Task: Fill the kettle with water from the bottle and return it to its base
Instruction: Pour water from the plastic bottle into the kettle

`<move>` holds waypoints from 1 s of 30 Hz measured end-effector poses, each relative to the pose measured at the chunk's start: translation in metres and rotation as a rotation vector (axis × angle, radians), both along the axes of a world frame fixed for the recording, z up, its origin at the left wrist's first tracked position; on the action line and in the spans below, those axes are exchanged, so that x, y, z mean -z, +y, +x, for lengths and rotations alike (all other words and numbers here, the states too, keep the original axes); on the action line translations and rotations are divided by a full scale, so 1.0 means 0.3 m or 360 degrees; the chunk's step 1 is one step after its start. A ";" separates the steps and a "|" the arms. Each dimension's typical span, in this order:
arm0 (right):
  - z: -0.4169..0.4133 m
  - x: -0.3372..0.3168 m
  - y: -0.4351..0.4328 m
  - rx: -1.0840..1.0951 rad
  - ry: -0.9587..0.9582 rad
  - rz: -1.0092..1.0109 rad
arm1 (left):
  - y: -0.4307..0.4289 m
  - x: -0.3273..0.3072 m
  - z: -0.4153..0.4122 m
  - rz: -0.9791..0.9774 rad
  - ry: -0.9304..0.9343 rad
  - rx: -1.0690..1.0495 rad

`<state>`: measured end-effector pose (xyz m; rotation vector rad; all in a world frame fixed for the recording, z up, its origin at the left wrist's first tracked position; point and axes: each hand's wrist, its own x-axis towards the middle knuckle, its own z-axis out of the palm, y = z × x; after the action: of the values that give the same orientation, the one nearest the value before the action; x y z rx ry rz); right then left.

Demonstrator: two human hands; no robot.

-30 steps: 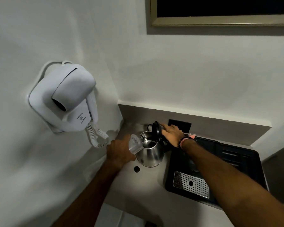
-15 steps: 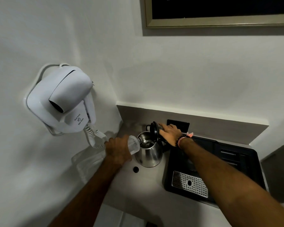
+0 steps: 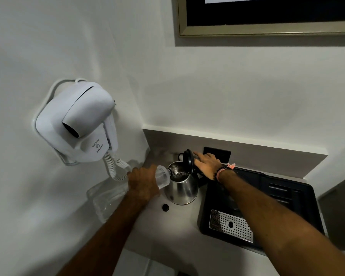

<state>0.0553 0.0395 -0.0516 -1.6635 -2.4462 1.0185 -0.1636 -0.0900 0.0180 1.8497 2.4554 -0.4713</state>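
Water streams from the clear bottle [image 3: 162, 176], gripped tilted in the left hand [image 3: 142, 183], into the steel kettle [image 3: 182, 186] near the tabletop's back-left corner; right hand [image 3: 207, 165], fingers spread, props its lid [image 3: 187, 160] open.

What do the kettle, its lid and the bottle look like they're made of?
Kettle: apparently stainless steel, with a shiny surface reflecting light. Lid: black, glossy, probably plastic. Bottle, held in the left hand: clear, see-through, likely thin plastic.
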 end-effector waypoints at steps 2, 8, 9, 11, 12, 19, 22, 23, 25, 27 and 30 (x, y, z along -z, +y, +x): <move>0.002 -0.001 0.000 0.0004 0.0000 -0.0004 | 0.001 -0.002 0.001 -0.0005 -0.0005 0.0006; 0.005 -0.012 0.001 -0.0002 -0.0005 -0.0002 | 0.001 -0.004 0.005 0.0009 0.0038 0.0014; 0.005 -0.013 0.000 -0.0003 -0.0009 0.0006 | 0.001 -0.005 0.004 0.0012 0.0038 0.0012; 0.005 -0.014 0.000 -0.0004 -0.0009 0.0015 | 0.005 0.002 -0.002 0.0015 0.0025 0.0011; 0.006 -0.013 0.000 -0.0007 -0.0005 0.0008 | 0.006 0.007 -0.005 0.0008 0.0017 0.0013; 0.004 -0.008 0.006 -0.0003 -0.0008 0.0013 | -0.016 0.053 -0.039 0.0176 -0.0189 -0.0039; 0.006 0.000 0.012 0.0003 -0.0010 0.0018 | -0.050 0.083 -0.060 0.0300 -0.0520 -0.0166; 0.008 0.004 0.012 0.0009 -0.0010 0.0018 | -0.063 0.095 -0.066 0.0355 -0.0657 -0.0224; 0.006 0.012 0.014 0.0016 -0.0008 0.0007 | -0.078 0.121 -0.078 0.0503 -0.0899 -0.0321; 0.004 0.023 0.014 0.0022 -0.0002 0.0002 | -0.090 0.148 -0.083 0.0629 -0.1005 -0.0313; 0.004 0.035 0.020 0.0027 -0.0018 0.0014 | -0.103 0.193 -0.098 0.0883 -0.1219 -0.0438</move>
<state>0.0564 0.0454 -0.0622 -1.6891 -2.4356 0.9975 -0.1931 -0.1208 -0.0399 1.3656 2.3029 0.8469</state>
